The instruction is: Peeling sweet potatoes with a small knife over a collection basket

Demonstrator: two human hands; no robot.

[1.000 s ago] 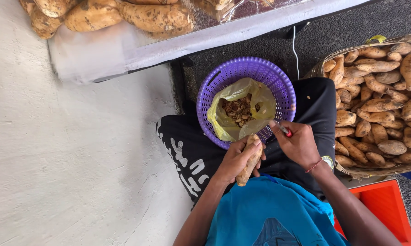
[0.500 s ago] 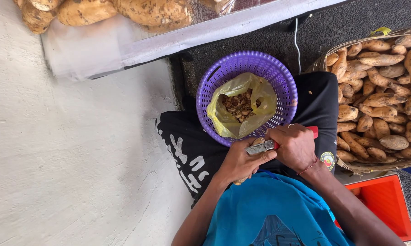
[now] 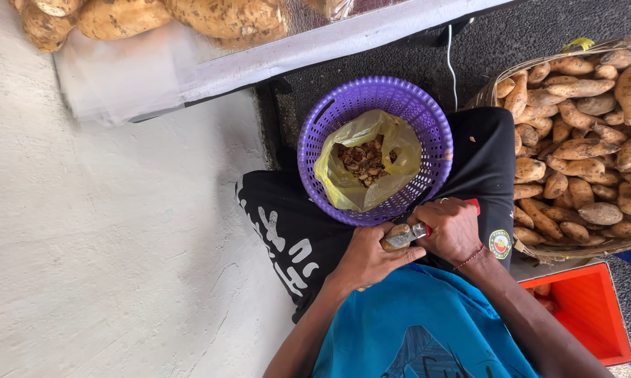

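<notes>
Left hand [image 3: 366, 259]: closed round a small brown tuber [image 3: 397, 231], mostly hidden by the fingers, held over the lap. Right hand [image 3: 453, 229]: closed on a knife [image 3: 408, 236], red handle, dull metal blade laid on the tuber. Basket [image 3: 427, 122]: purple perforated plastic, round, on the lap just beyond the hands; yellow bag [image 3: 343, 182] of brown peelings inside. Wicker tray [image 3: 539, 248], right: heaped sweet potatoes [image 3: 581, 147]. Orange crate [image 3: 581, 308] below it. Floor [image 3: 105, 245]: pale, rough concrete.
</notes>
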